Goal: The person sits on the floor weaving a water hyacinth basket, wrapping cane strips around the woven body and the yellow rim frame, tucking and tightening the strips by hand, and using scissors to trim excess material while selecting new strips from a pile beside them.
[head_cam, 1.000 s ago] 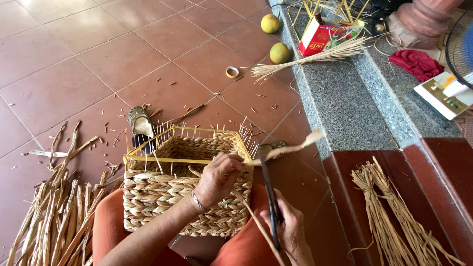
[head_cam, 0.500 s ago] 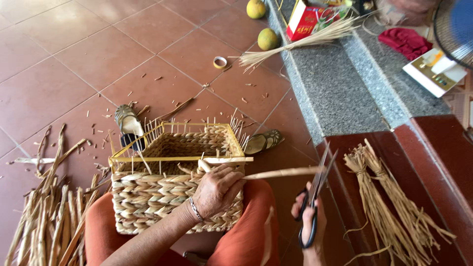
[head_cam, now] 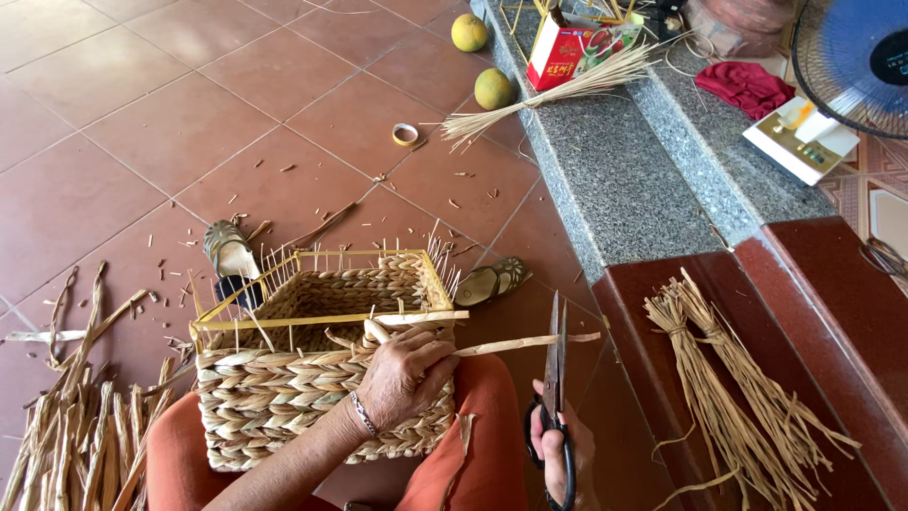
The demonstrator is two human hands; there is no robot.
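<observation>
A half-woven straw basket (head_cam: pixel 312 388) on a yellow wire frame rests on my lap. My left hand (head_cam: pixel 405 374) presses on its near right rim and pinches a flat straw strand (head_cam: pixel 525 343) that sticks out to the right. My right hand (head_cam: pixel 558 445) holds black-handled scissors (head_cam: pixel 554 369) upright, blades closed around or just beside that strand. Thin spokes stand up along the basket's rim.
Loose straw strips (head_cam: pixel 66 445) lie at the left, a tied straw bundle (head_cam: pixel 728 397) on the red step at right. Two sandals (head_cam: pixel 227 255), a tape roll (head_cam: pixel 406 134), two yellow-green fruits (head_cam: pixel 493 89), a broom-like bundle (head_cam: pixel 549 90), a red box, a fan (head_cam: pixel 851 57) and a grey stone ledge are beyond.
My right hand has brought the scissors up from low at the right to the strand. My left hand keeps its hold on the basket rim. The view has shifted slightly.
</observation>
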